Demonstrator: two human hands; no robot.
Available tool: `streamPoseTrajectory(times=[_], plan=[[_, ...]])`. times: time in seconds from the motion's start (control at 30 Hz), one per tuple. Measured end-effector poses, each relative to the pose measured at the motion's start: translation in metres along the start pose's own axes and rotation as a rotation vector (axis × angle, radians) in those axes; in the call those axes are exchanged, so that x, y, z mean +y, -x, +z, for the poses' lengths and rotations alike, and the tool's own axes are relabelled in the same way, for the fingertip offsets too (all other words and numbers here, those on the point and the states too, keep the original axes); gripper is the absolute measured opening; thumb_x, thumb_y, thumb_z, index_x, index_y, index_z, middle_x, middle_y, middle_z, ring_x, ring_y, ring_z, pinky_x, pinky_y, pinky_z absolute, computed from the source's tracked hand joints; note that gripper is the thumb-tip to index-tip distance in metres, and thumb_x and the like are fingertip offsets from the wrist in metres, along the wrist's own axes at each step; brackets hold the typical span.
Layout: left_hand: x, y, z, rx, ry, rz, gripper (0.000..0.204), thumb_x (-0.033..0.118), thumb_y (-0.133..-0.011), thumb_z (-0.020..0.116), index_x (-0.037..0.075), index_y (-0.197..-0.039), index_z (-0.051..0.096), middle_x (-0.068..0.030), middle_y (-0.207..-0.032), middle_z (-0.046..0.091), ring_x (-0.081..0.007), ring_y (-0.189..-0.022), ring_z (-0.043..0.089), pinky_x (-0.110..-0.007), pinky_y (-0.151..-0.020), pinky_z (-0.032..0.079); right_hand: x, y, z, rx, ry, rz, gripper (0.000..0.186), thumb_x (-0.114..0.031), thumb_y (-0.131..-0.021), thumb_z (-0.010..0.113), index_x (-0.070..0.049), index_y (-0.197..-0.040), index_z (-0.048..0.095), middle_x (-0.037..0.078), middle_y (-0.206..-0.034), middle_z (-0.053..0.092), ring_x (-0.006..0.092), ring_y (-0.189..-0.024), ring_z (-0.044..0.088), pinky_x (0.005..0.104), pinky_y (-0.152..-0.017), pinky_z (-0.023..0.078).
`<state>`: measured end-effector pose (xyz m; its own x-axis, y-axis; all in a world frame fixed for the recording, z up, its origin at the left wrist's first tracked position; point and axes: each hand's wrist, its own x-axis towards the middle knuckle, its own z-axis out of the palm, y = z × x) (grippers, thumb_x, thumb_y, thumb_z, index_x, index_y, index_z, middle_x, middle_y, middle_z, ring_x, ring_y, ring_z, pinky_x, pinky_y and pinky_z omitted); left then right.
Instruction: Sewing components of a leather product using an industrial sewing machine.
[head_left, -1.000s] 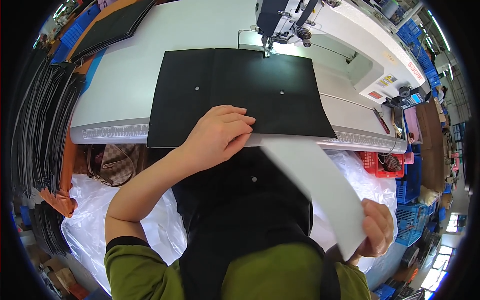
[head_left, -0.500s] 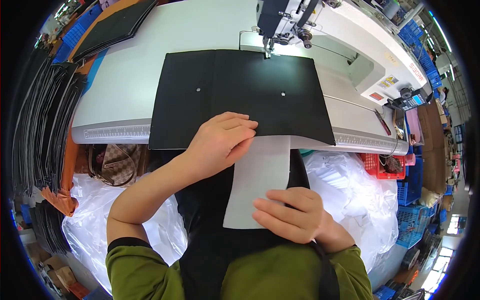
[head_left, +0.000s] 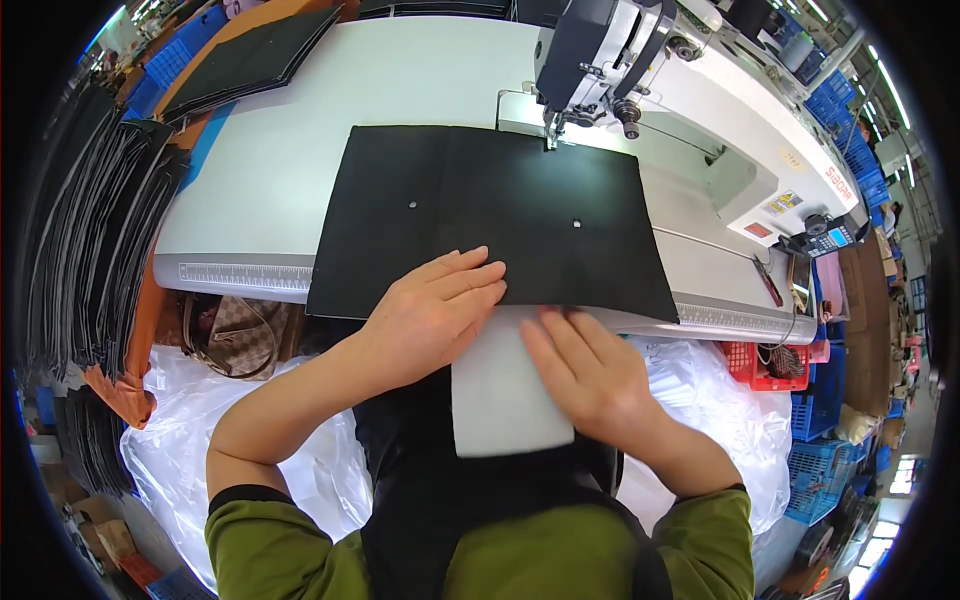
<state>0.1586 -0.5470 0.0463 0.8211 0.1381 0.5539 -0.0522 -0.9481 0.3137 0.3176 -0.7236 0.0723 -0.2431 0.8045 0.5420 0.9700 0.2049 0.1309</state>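
A black rectangular panel [head_left: 490, 215] with two small holes lies on the sewing machine's bed, its far edge at the presser foot [head_left: 551, 135]. From under its near edge a white strip [head_left: 505, 405] hangs down over my lap. My left hand [head_left: 430, 310] lies flat on the panel near that edge, fingers stretched out and side by side; its thumb is mostly hidden. On the strip's right side rests my right hand [head_left: 595, 380], fingers extended flat, their tips blurred at the panel's near edge.
The white sewing machine head [head_left: 605, 70] stands over the far side. Stacks of black panels [head_left: 95, 240] rise at the left, with more panels [head_left: 250, 60] at the far left. Red-handled snips [head_left: 768, 283] lie at the right. Clear plastic sheeting [head_left: 270, 440] hangs below the table.
My right hand has moved up along the white strip to the panel's near edge. My left hand stays on the panel. The whole view has shifted slightly.
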Motion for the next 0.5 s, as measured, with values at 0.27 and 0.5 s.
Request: streamPoseTrajectory(times=[0.27, 0.5], plan=[[0.001, -0.001, -0.009, -0.006, 0.031, -0.031, 0.027, 0.001, -0.084, 0.071, -0.001, -0.111, 0.072, -0.0106, -0.124, 0.071, -0.0298, -0.122, 0.065, -0.037, -0.102, 0.053, 0.001, -0.019, 0.006, -0.429, 0.102, 0.13, 0.034, -0.012, -0.081, 0.064, -0.002, -0.114, 0.067, 0.014, -0.111, 0.067, 0.0227, -0.085, 0.065, 0.0277, -0.064, 0.052], [0.007, -0.005, -0.01, 0.008, 0.072, -0.04, 0.029, -0.003, -0.084, 0.07, -0.003, -0.113, 0.071, -0.0125, -0.127, 0.07, -0.0327, -0.126, 0.063, -0.038, -0.101, 0.054, 0.048, -0.029, 0.064, 0.029, -0.008, 0.331, 0.031, -0.014, -0.093, 0.06, -0.004, -0.122, 0.066, 0.014, -0.122, 0.067, 0.0299, -0.101, 0.066, 0.0384, -0.089, 0.054]])
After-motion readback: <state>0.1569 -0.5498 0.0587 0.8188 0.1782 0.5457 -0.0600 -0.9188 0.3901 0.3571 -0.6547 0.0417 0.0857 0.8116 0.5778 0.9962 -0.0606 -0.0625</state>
